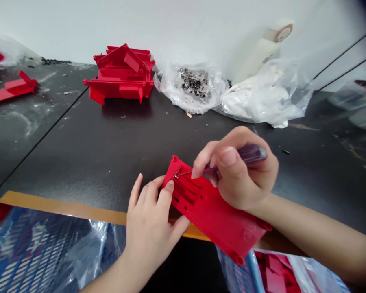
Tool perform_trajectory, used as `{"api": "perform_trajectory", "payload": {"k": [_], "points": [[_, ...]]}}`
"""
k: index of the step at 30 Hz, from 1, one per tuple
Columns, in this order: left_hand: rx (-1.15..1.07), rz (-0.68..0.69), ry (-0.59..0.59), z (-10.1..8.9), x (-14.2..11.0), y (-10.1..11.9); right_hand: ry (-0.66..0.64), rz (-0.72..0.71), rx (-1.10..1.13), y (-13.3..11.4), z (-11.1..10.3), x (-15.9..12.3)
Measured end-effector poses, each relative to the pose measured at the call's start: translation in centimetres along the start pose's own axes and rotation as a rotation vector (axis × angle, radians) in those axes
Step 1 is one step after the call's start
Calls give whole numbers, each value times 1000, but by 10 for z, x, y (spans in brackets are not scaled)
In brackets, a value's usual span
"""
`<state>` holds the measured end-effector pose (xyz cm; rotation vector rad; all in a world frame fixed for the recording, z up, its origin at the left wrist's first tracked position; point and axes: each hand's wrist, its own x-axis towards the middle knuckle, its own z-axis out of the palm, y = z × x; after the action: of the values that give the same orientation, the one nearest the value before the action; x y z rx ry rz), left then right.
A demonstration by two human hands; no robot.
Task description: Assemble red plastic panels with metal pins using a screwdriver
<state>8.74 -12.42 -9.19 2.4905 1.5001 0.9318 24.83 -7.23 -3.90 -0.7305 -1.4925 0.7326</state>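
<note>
A flat red plastic panel [219, 217] lies at the front edge of the dark table [103, 154], partly hanging over it. My left hand [151, 221] presses on the panel's left edge, fingers together and thumb underneath. My right hand [238, 171] is closed round a small screwdriver with a dark purple handle [251, 154]. Its thin metal tip [178, 174] touches the panel near its far left corner.
A stack of red plastic housings [122, 75] stands at the back. Beside it sit a clear bag of small metal parts [195, 83] and a bag of white material [262, 97]. Another red part [10, 88] lies far left. Plastic-wrapped bins [49, 252] are below the table edge.
</note>
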Motion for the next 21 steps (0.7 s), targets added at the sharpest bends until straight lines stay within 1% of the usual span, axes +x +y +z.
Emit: {"api": "perform_trajectory", "payload": {"k": [4,13,21], "points": [[-22,21,14,0,1,1,-3,-9,15,2,1,0],[-6,34,6,0,2,-1,-77,44,32,6,-1,-3],[34,57,29,1,3,-4,-75,108,170,14,0,-2]]}}
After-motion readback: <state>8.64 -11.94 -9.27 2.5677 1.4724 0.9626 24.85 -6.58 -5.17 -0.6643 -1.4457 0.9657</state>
